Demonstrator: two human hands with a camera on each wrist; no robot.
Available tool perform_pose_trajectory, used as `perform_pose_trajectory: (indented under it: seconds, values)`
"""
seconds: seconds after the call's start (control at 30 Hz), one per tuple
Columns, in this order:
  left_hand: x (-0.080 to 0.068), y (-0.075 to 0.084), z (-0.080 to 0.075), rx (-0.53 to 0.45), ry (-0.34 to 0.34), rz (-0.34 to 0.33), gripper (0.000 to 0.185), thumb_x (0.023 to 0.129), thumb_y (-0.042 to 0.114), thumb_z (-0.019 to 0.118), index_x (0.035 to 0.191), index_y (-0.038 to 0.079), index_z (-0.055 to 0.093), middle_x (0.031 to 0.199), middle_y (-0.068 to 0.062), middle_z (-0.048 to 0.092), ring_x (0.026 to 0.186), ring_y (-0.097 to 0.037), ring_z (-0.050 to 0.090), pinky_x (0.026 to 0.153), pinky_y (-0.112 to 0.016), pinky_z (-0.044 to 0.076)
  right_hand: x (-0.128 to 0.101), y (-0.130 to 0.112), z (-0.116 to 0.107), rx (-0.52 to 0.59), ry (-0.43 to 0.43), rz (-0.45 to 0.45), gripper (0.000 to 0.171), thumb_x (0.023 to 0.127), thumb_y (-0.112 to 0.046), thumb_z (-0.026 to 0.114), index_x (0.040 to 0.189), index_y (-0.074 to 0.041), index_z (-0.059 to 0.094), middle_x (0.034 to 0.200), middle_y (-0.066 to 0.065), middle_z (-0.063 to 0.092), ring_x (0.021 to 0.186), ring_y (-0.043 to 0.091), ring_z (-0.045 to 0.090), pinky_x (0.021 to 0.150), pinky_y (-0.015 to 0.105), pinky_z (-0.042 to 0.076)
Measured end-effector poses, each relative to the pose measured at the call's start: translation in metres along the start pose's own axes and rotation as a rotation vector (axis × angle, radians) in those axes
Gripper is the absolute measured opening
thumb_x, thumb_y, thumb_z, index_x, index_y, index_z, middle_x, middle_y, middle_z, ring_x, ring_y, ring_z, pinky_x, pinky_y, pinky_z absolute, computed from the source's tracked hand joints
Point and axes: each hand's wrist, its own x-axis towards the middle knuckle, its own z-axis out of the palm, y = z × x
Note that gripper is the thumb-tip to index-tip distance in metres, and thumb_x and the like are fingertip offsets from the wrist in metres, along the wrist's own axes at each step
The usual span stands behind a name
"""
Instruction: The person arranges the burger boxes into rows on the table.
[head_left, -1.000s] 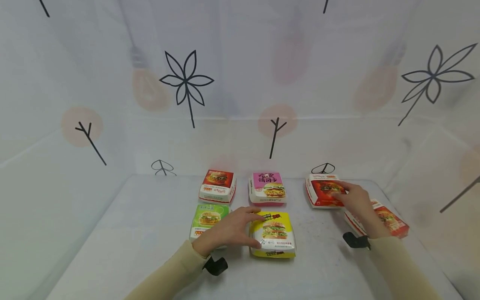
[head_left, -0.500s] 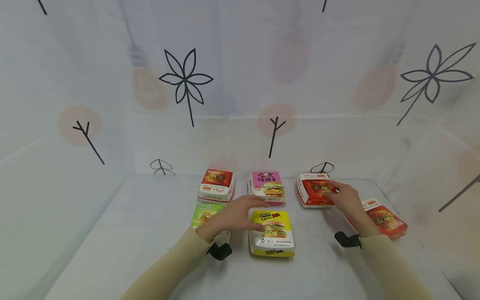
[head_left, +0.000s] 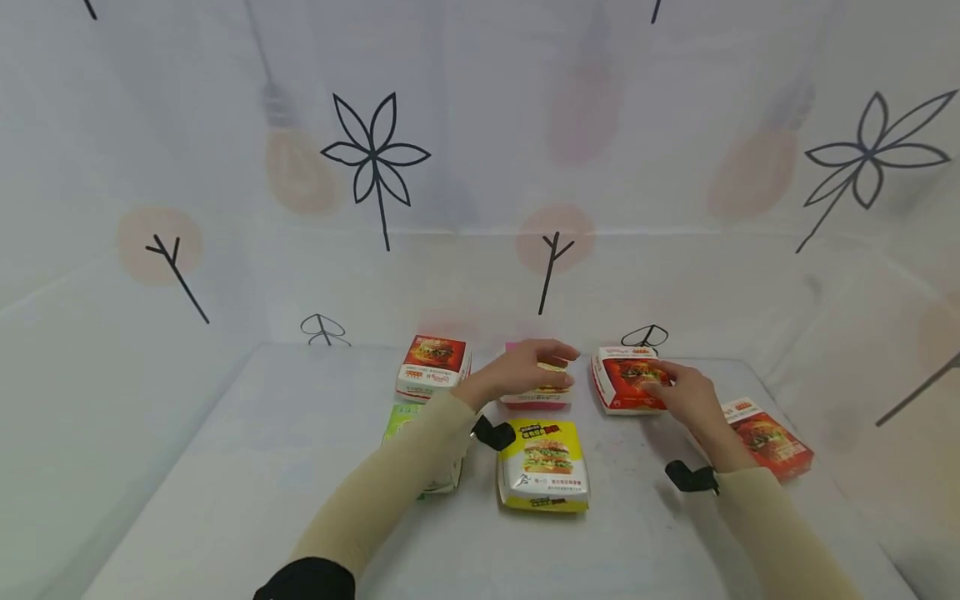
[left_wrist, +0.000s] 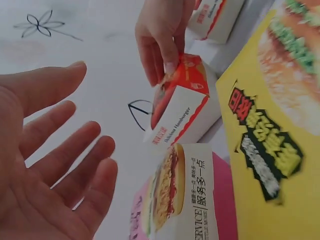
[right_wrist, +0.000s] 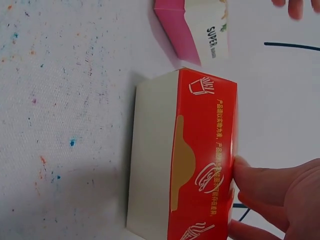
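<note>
My left hand (head_left: 525,367) is over the pink burger box (head_left: 536,401) in the back row, hiding much of its lid. In the left wrist view its fingers (left_wrist: 75,145) are spread and hold nothing. My right hand (head_left: 693,404) touches the lid of a red and white burger box (head_left: 626,375) at the back right. In the right wrist view, the thumb (right_wrist: 250,172) meets the lid's edge and the other fingers lie beyond it. Directly in front of the pink box sits a yellow burger box (head_left: 545,467).
A green box (head_left: 401,417), partly behind my left sleeve, lies in front of another red box (head_left: 435,357). One more red box (head_left: 776,442) sits tilted at the right, partly behind my right wrist. Patterned white cloth (head_left: 450,283) hangs behind the table (head_left: 247,475).
My left hand has moved from the yellow box back and to the right, over the pink box. The red box under my right hand has slid slightly left, with the hand.
</note>
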Motion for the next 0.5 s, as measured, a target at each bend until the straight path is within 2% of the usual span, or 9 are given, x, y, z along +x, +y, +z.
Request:
perform_pose_trajectory:
  seconds: [0.1, 0.27, 0.37, 0.5]
  values:
    - [0.017, -0.002, 0.005, -0.06, 0.01, -0.023, 0.041, 0.093, 0.027, 0.072, 0.133, 0.023, 0.062, 0.131, 0.009, 0.061, 0.118, -0.01, 0.056, 0.096, -0.029, 0.049, 0.0, -0.001, 0.0, 0.008, -0.012, -0.007, 0.067, 0.098, -0.029, 0.064, 0.154, -0.005, 0.034, 0.15, 0.037, 0.028, 0.134, 0.055, 0.027, 0.105, 0.067, 0.032]
    - [0.039, -0.004, 0.017, -0.07, 0.015, -0.048, 0.044, 0.094, 0.022, 0.071, 0.136, 0.016, 0.06, 0.133, 0.0, 0.061, 0.114, -0.011, 0.059, 0.093, -0.027, 0.051, 0.001, -0.004, 0.001, -0.022, -0.001, -0.039, 0.067, 0.098, -0.031, 0.064, 0.152, -0.003, 0.037, 0.148, 0.037, 0.032, 0.131, 0.054, 0.031, 0.104, 0.067, 0.034]
    - [0.048, -0.002, 0.024, -0.062, 0.004, -0.057, 0.044, 0.093, 0.017, 0.071, 0.136, 0.014, 0.06, 0.134, -0.004, 0.061, 0.114, -0.012, 0.059, 0.095, -0.028, 0.05, 0.002, -0.005, 0.003, -0.039, 0.007, -0.06, 0.066, 0.097, -0.03, 0.064, 0.151, -0.003, 0.038, 0.146, 0.037, 0.034, 0.13, 0.054, 0.033, 0.103, 0.065, 0.036]
    - [0.054, 0.0, 0.033, -0.053, -0.025, -0.081, 0.043, 0.092, 0.014, 0.073, 0.134, 0.017, 0.063, 0.134, -0.003, 0.062, 0.113, -0.011, 0.058, 0.096, -0.028, 0.05, 0.002, -0.005, 0.005, -0.044, 0.018, -0.064, 0.066, 0.098, -0.031, 0.064, 0.151, -0.002, 0.039, 0.146, 0.037, 0.035, 0.129, 0.054, 0.034, 0.102, 0.065, 0.037]
